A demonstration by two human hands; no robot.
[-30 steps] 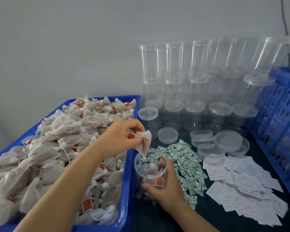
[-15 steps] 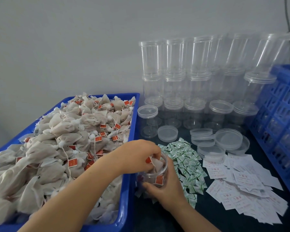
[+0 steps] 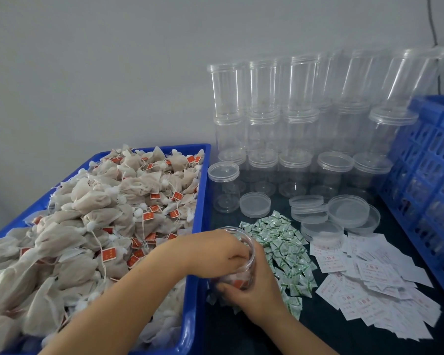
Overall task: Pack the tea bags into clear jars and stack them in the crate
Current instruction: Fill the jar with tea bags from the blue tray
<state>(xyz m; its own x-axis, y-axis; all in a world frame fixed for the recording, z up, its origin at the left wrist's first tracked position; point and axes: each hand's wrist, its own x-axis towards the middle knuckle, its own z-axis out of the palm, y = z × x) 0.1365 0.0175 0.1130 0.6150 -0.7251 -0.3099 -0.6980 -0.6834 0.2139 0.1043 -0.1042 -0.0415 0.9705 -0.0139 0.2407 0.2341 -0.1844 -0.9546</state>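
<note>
On the dark desk (image 3: pixel 344 336), just right of a blue tray (image 3: pixel 199 201) heaped with tea bags (image 3: pixel 100 216), a clear jar (image 3: pixel 237 265) stands in the right hand's (image 3: pixel 254 293) curled grip. The left hand (image 3: pixel 213 249) reaches into its mouth, fingers hidden. Green sachets (image 3: pixel 285 249), paper slips (image 3: pixel 369 278), empty jars (image 3: pixel 300 139) and a blue crate (image 3: pixel 431 190) lie beyond.

The fingertips of the left hand (image 3: pixel 215 249) are down inside the jar (image 3: pixel 244 272), so what they hold cannot be seen; the right hand (image 3: pixel 254 290) covers the jar's near side; the blue crate (image 3: pixel 426 160) runs off the right edge; the print on the white slips (image 3: pixel 369 275) is too small to read.
</note>
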